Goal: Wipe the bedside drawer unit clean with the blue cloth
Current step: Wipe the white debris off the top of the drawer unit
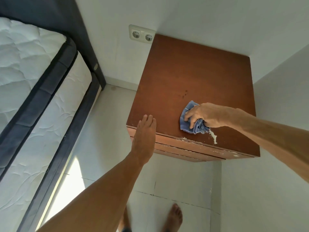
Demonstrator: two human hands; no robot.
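The brown wooden bedside drawer unit (192, 77) stands in a corner, seen from above. My right hand (207, 116) grips the bunched blue cloth (189, 113) and presses it on the top near the front edge. A white chipped patch (213, 137) marks the front edge just right of the cloth. Small dark spots (184, 94) show on the top beyond the cloth. My left hand (144, 133) lies flat with straight fingers at the unit's front left corner.
A bed with a white quilted mattress (30, 67) and dark frame fills the left side. A double wall socket (142, 35) sits behind the unit's left rear corner. White walls close in behind and to the right. My bare foot (173, 216) stands on the tiled floor.
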